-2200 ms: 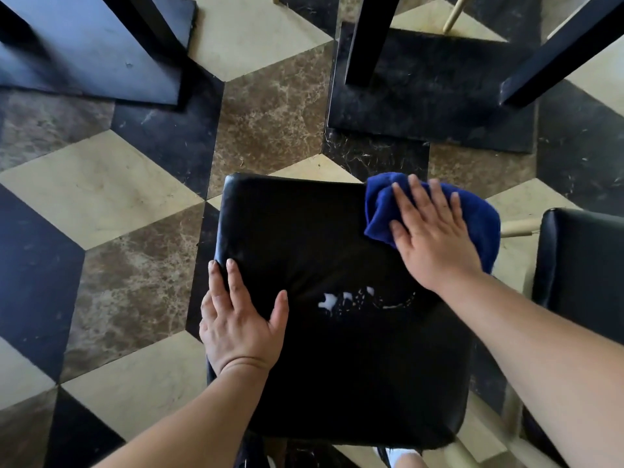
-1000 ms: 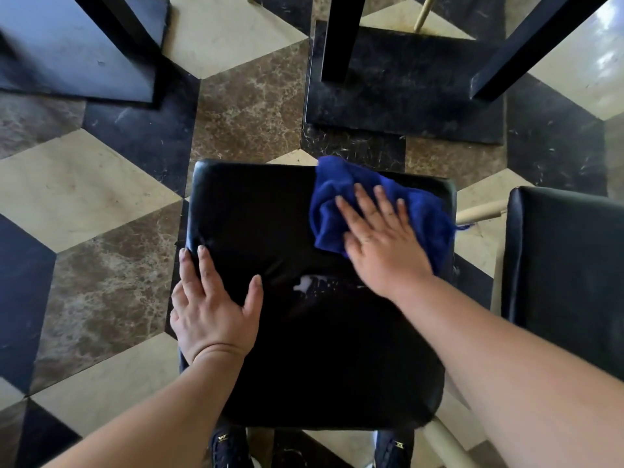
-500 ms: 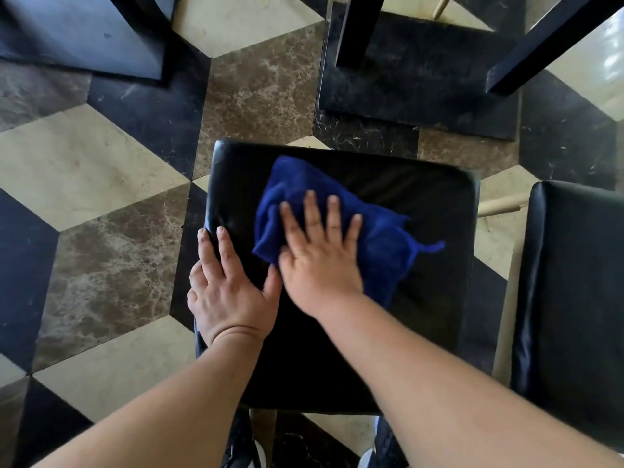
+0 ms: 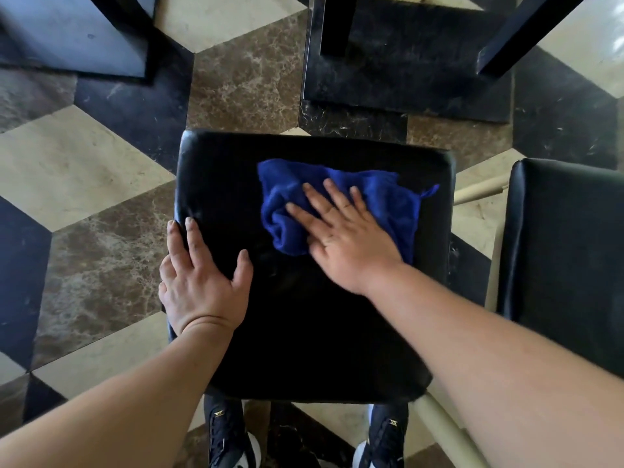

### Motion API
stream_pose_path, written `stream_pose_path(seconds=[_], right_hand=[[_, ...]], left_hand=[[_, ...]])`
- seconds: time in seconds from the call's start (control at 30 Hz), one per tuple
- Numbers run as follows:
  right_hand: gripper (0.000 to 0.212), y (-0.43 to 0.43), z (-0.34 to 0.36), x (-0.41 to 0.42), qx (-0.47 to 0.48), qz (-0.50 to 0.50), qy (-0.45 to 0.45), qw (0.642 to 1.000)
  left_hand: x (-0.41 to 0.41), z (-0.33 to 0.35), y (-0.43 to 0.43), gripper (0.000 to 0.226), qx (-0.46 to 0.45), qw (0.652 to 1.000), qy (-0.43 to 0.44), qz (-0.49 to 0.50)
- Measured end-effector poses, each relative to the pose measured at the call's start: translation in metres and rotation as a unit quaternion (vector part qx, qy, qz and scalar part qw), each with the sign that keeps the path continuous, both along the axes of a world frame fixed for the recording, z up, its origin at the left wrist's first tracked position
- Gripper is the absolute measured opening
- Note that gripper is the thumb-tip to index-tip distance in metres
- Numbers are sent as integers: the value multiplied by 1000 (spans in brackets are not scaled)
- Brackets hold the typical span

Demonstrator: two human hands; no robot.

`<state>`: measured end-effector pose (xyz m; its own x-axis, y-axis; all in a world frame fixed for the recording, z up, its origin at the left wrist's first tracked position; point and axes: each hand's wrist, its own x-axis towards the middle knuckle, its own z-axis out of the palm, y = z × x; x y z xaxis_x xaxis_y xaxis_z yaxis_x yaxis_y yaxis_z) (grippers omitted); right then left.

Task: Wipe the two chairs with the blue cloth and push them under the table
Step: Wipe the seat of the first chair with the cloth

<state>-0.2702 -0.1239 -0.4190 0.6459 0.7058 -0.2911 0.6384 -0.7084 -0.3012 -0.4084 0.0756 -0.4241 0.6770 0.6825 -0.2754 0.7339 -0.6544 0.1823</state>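
I am watching through the head view; the right hand (image 4: 351,244) is pressing the cloth (image 4: 371,194) flat onto the chair (image 4: 304,332) seat, its grip spread, fingers straight and fanned toward 11 o'clock, pinching nothing; the cloth is lying bunched on the seat's far half, between 12 and 2 o'clock of its middle, one corner trailing toward 3 o'clock. The left hand (image 4: 202,285) is resting on the seat's 9 o'clock edge, its grip also spread, fingers straight and thumb out; I am reading that as steadying. By my judgement the task is sitting in its first part; this seat is being wiped, and I am seeing no mark on its dark surface, though shadow is hiding much; the second chair (image 4: 567,258), just beside at 3 o'clock, is carrying no cloth and is probably waiting its turn; neither chair is standing under the worktop, whose worktop leg (image 4: 337,25) is rising at 12 o'clock beyond a strip of floor (image 4: 243,79); the second wipe and both pushes are remaining.
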Motion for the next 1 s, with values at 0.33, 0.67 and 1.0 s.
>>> stream_pose_path(seconds=[0.33, 0.67, 1.0], right_hand=[[64, -40, 3, 20, -80, -126, -65, 987], [68, -3, 5, -95, -26, 169, -20, 985], [56, -25, 6, -82, 12, 411, 86, 908]], left_hand=[[0, -1, 0, 98, 7, 1000, 3, -4], [-2, -3, 2, 98, 12, 1000, -6, -13], [-3, -4, 2, 96, 11, 1000, -13, -7]])
